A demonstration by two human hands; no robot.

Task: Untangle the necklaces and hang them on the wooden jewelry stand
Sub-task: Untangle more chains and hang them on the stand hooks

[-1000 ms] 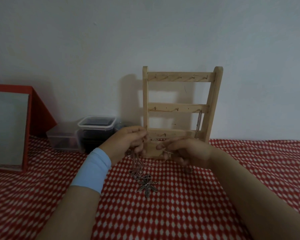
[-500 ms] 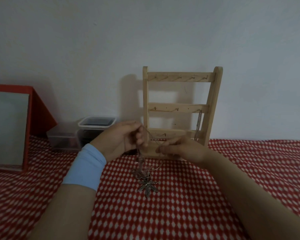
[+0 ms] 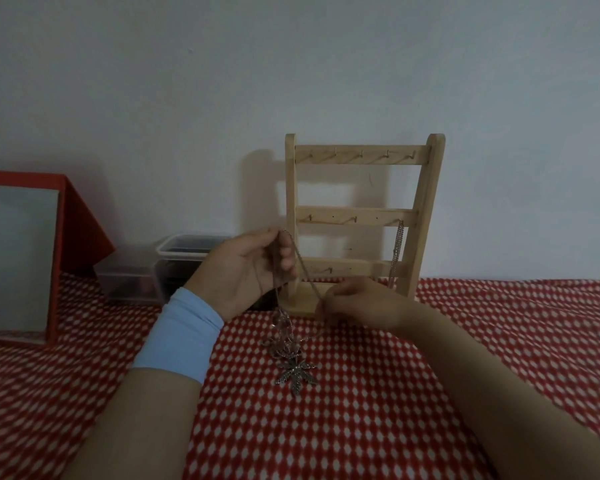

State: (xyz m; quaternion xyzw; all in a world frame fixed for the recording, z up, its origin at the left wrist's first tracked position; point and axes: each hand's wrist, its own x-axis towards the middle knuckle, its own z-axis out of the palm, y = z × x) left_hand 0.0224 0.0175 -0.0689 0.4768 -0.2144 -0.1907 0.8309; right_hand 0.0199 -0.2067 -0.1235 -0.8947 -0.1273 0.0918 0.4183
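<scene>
One chain (image 3: 396,252) hangs on the stand (image 3: 362,216) (middle bar). Left hand (image 3: 248,271) and right hand (image 3: 355,303) both pinch a knotted necklace (image 3: 293,351); more hanging left.

Surface: red cloth with white diamond dots (image 3: 395,410), spread to the wall. Standing on it: wooden jewelry stand (image 3: 361,216) at the back, clear plastic containers (image 3: 174,268) left of it, red-framed mirror (image 3: 18,258) at far left. Lying on it: tangled necklaces (image 3: 284,344) with a leaf pendant (image 3: 297,374).
</scene>
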